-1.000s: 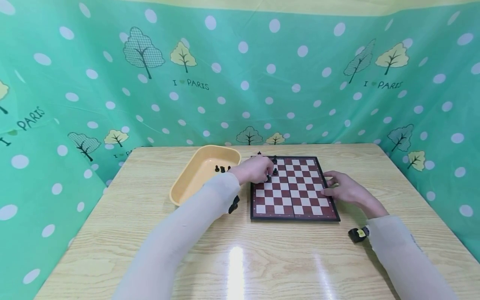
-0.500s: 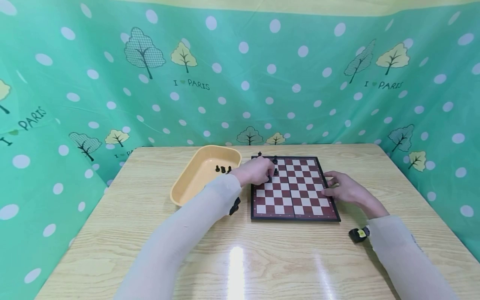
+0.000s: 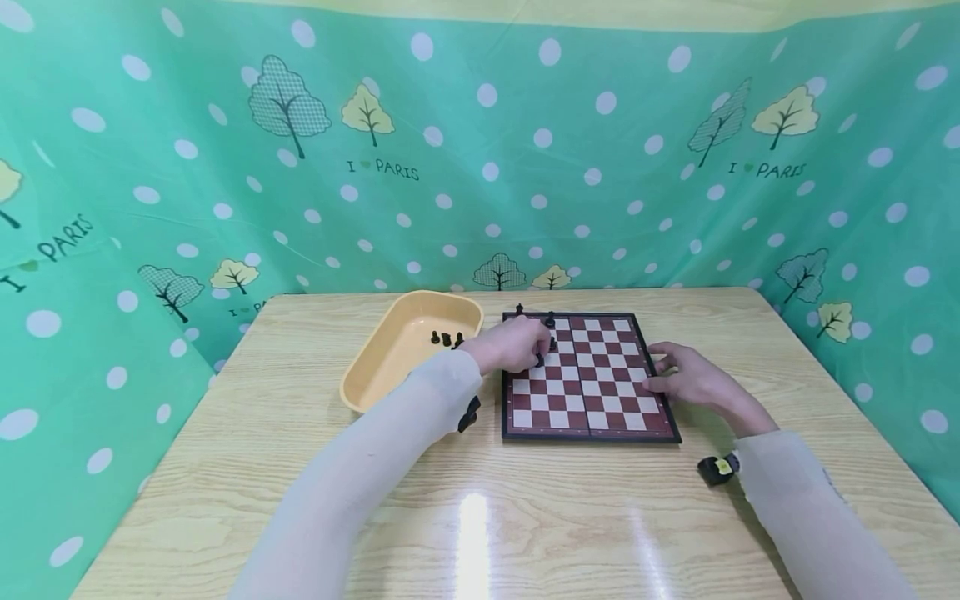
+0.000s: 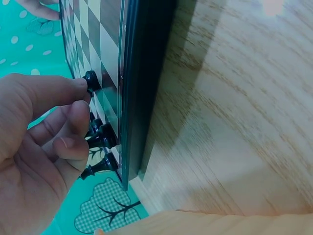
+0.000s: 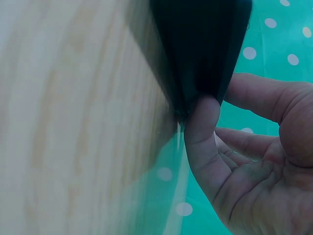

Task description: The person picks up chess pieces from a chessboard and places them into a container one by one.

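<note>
The brown and white chessboard (image 3: 607, 387) lies flat on the table with its dark frame around it. My left hand (image 3: 513, 343) is over the board's left side, its thumb and forefinger at a small black chess pawn (image 4: 91, 82) standing on a square. The other fingers are bent toward the palm. Several black chess pieces (image 4: 104, 137) stand beyond that hand along the board's far left; a black pawn (image 3: 552, 343) shows just past the fingers. At the right edge, my right hand (image 3: 693, 379) grips the board's frame (image 5: 200, 54) with thumb and fingers.
To the left of the board, a tan plastic tray (image 3: 351, 385) holds several black chess pieces (image 3: 446, 339), partly covered by the left forearm. A green dotted curtain (image 3: 480, 192) hangs behind the wooden table (image 3: 570, 517). Both wrists wear small black cameras (image 3: 716, 469).
My left hand has shifted very slightly to the right, and the pawn at its fingers shows a little more. The right hand and the board keep their places.
</note>
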The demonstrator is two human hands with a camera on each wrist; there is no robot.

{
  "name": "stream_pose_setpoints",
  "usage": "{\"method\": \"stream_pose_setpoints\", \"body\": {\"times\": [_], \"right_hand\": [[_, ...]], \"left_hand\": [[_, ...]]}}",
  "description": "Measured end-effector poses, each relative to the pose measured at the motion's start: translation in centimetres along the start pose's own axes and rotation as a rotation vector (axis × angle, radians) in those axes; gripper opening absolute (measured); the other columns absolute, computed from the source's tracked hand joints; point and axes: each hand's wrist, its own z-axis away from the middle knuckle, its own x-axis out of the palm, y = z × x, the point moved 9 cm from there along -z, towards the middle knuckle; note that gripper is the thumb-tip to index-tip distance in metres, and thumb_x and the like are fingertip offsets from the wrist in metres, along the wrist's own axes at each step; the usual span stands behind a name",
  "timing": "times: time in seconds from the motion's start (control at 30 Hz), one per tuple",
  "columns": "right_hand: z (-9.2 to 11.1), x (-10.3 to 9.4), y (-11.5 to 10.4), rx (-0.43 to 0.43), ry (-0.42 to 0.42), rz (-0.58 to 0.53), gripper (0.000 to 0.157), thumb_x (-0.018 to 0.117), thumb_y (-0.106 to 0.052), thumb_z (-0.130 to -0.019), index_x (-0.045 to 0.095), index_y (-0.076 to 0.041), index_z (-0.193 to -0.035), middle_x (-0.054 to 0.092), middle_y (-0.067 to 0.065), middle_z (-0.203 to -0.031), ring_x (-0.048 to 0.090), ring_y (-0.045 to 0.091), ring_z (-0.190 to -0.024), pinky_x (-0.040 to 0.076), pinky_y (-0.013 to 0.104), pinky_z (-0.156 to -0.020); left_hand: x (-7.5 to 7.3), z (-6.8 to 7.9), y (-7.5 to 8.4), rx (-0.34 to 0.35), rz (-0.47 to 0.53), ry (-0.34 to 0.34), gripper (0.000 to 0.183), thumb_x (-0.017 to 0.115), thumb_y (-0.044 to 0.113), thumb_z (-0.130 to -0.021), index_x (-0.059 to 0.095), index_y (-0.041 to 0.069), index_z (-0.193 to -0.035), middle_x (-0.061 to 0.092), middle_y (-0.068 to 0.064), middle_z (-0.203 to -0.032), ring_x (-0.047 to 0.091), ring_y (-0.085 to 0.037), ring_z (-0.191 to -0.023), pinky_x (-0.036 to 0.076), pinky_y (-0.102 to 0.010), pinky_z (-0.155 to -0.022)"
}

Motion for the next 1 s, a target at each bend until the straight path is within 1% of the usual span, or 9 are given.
{"method": "stream_pose_setpoints", "body": {"times": [0.23,0.67,0.9,1.0], "right_hand": [[-0.07,0.03,-0.1,-0.011,-0.003,-0.009,0.069,0.064,-0.011,-0.081,0.025,0.007,-0.135,0.046,0.024,-0.104,0.055,0.023,-0.075,0.051,0.034,-0.06],[-0.05,0.13,0.27,0.014,-0.013,-0.032,0.07,0.063,-0.011,-0.082,0.023,0.007,-0.136,0.044,0.024,-0.106,0.056,0.023,-0.077,0.051,0.034,-0.062],[-0.06,0.21,0.22,0.017,-0.016,-0.037,0.069,0.063,-0.01,-0.082,0.023,0.007,-0.136,0.044,0.024,-0.106,0.056,0.023,-0.078,0.052,0.034,-0.062],[-0.04,0.21,0.09,0.019,-0.019,-0.038,0.069,0.062,-0.01,-0.082,0.022,0.007,-0.136,0.044,0.024,-0.106,0.056,0.023,-0.078,0.051,0.033,-0.063]], "left_hand": [[0.06,0.14,0.04,0.003,0.008,-0.001,0.019,0.059,0.002,-0.076,0.065,0.013,-0.09,0.057,0.004,-0.086,0.053,-0.009,-0.074,0.045,-0.02,-0.062],[-0.05,0.24,0.47,0.027,0.024,0.006,0.019,0.058,0.001,-0.076,0.065,0.013,-0.088,0.058,0.006,-0.081,0.054,-0.008,-0.069,0.046,-0.019,-0.059],[-0.3,0.45,0.63,0.029,0.015,0.013,0.021,0.057,0.001,-0.075,0.065,0.013,-0.09,0.058,0.006,-0.083,0.054,-0.008,-0.071,0.045,-0.019,-0.061],[-0.64,0.72,0.7,0.022,0.002,0.013,0.022,0.057,0.001,-0.075,0.066,0.013,-0.091,0.058,0.006,-0.083,0.054,-0.008,-0.071,0.045,-0.019,-0.062]]}}
